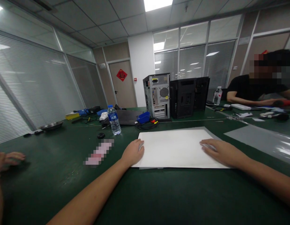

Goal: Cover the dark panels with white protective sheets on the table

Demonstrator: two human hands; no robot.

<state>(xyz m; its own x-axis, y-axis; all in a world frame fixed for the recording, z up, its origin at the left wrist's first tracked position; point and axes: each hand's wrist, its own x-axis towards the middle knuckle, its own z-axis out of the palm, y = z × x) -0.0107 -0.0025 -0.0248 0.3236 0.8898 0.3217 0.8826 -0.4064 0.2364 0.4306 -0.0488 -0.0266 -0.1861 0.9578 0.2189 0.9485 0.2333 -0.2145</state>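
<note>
A white sheet of paper (173, 148) lies flat on the dark green table before me. Part of a translucent grey sheet (209, 132) shows past its far right corner, and a sliver of similar material peeks out along the near edge. My left hand (133, 153) rests on the paper's left side, thumb and fingers apart. On the right side lies my right hand (221, 151), its fingers stretched inward across the paper and slightly parted. Both palms face down, and the paper under them is partly hidden.
Computer cases (158, 97) stand beyond the paper. A water bottle (114, 120) and a black round cap (101, 135) are at left. Clear plastic film (264, 140) lies at right. Another person's hand (14, 158) is far left; a person (250, 90) sits across the table.
</note>
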